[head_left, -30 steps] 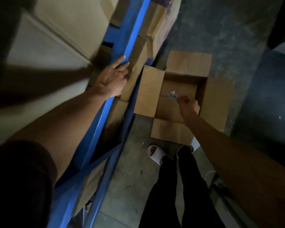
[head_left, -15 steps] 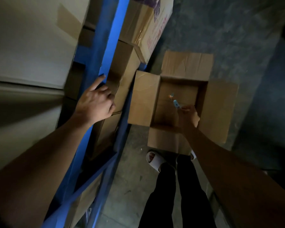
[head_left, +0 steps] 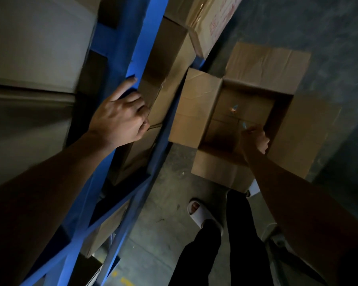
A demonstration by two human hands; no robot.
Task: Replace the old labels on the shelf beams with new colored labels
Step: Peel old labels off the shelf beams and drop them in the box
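Label scrap [head_left: 245, 125], small and blue, sticks up-left from my right hand's [head_left: 254, 139] pinching fingertips over the open carton [head_left: 196, 112]. My left hand [head_left: 120, 118] rests curled on the blue shelf beam [head_left: 132, 58].

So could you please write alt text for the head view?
Seen from above, a person's left hand rests on a blue shelf beam while the right hand pinches a small blue scrap over an open cardboard box on the floor.

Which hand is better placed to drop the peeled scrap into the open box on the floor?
The right hand: it pinches a small bluish scrap directly over the open cardboard box. The left hand rests on the blue shelf beam.
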